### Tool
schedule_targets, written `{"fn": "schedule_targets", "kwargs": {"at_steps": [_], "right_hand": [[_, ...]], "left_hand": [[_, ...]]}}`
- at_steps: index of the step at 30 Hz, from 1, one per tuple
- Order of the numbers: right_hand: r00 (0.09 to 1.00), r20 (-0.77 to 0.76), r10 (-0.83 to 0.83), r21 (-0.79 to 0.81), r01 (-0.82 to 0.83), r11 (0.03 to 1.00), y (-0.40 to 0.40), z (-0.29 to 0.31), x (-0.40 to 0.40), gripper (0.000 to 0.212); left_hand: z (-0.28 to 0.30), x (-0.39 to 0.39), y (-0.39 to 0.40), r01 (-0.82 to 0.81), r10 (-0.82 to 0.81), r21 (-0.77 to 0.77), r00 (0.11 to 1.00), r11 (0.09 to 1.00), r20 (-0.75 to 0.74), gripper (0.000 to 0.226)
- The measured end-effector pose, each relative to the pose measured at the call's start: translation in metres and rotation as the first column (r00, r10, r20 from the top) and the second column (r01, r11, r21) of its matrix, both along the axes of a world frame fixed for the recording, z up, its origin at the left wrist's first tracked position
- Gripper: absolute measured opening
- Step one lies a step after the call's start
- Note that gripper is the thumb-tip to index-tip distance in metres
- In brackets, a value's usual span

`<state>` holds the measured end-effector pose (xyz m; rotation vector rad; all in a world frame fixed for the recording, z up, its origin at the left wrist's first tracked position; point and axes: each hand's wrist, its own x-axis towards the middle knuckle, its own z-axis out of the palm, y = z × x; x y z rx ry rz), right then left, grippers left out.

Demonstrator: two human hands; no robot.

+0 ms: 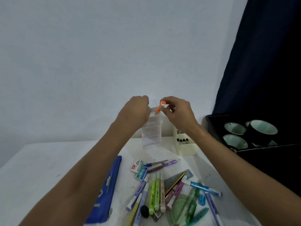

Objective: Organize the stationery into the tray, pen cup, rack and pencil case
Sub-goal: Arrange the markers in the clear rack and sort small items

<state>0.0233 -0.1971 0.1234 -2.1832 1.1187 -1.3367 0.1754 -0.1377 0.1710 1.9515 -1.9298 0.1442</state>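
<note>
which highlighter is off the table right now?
The orange highlighter, held in the right hand at the top of the clear rack. The green and purple ones lie in the table pile.

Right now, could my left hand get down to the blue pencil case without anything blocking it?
Probably yes. The left hand is up at the clear rack, but the blue pencil case lies flat right beside that forearm with nothing on it.
</note>
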Motion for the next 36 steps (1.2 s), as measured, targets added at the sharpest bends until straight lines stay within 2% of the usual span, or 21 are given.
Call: {"fn": "schedule_targets", "kwargs": {"at_steps": [6, 11, 15, 20, 24, 28, 32, 34, 36], "right_hand": [[0.995, -0.087, 0.042, -0.061, -0.047, 0.997, -0.014, -0.021, 0.013, 0.008], [0.987, -0.137, 0.084, 0.046, -0.079, 0.996, -0.018, -0.027, 0.023, 0.016], [0.981, -0.187, 0.049, 0.078, -0.035, 0.996, -0.021, -0.030, 0.028, 0.018], [0.949, -0.312, 0.032, 0.060, -0.014, 0.998, -0.027, -0.036, 0.035, 0.026], [0.870, -0.486, -0.080, -0.060, 0.058, 0.996, -0.031, -0.042, 0.038, 0.031], [0.828, -0.542, -0.141, -0.142, 0.075, 0.987, -0.033, -0.046, 0.039, 0.032], [0.839, -0.541, -0.057, -0.126, -0.014, 0.992, -0.027, -0.047, 0.036, 0.049], [0.877, -0.481, -0.021, -0.149, -0.058, 0.987, -0.013, -0.050, 0.031, 0.057], [0.914, -0.406, -0.019, -0.179, -0.059, 0.982, 0.007, -0.054, 0.027, 0.057]], "left_hand": [[-0.013, 0.000, -0.016, 0.013, -0.010, 0.055, 0.999, 0.998, -0.046, 0.018], [-0.026, 0.006, -0.033, 0.025, -0.022, 0.091, 0.999, 0.996, -0.036, 0.020], [-0.043, 0.008, -0.045, -0.004, 0.004, 0.025, 1.000, 1.000, 0.027, 0.021], [-0.067, 0.012, -0.055, -0.085, 0.106, -0.153, 0.985, 0.985, 0.135, 0.022], [-0.077, 0.014, -0.058, -0.112, 0.130, -0.191, 0.988, 0.975, 0.083, 0.019], [-0.081, 0.013, -0.059, -0.118, 0.127, -0.184, 0.991, 0.976, 0.034, 0.020], [-0.079, 0.015, -0.050, -0.069, 0.071, -0.075, 0.997, 0.995, 0.034, 0.038], [-0.078, 0.014, -0.030, -0.041, 0.040, -0.086, 0.999, 0.995, -0.010, 0.050], [-0.083, 0.017, -0.002, -0.049, 0.039, -0.130, 0.996, 0.990, -0.077, 0.054]]}}
